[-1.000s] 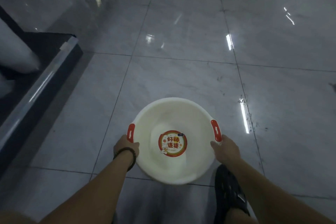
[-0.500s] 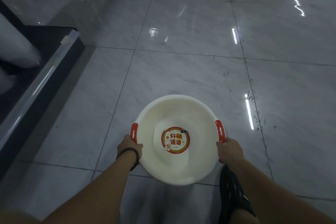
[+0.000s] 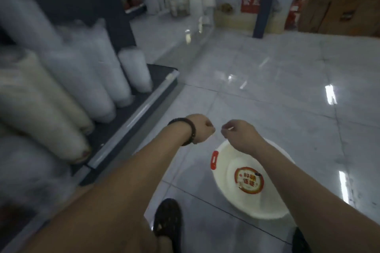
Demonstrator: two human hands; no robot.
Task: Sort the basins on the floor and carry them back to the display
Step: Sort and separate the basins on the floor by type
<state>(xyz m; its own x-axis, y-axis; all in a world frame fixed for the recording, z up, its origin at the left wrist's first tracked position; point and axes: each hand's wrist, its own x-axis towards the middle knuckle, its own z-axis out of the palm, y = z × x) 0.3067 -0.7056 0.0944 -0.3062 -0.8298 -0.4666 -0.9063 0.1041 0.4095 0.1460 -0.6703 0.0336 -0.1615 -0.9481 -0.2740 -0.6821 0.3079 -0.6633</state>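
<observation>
Left hand and right hand are raised side by side, almost touching, wrists bent and fingers curled. Blur hides whether they pinch anything. The white basin sits on the floor beneath the right forearm, apart from both hands.

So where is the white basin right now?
Head view, lower right: the white basin lies on the floor under the right forearm, just right of the dark shoe.

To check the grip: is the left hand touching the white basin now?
Apart. The head view shows the left hand raised, with bare floor tile visible between it and the red handle of the white basin.
</observation>
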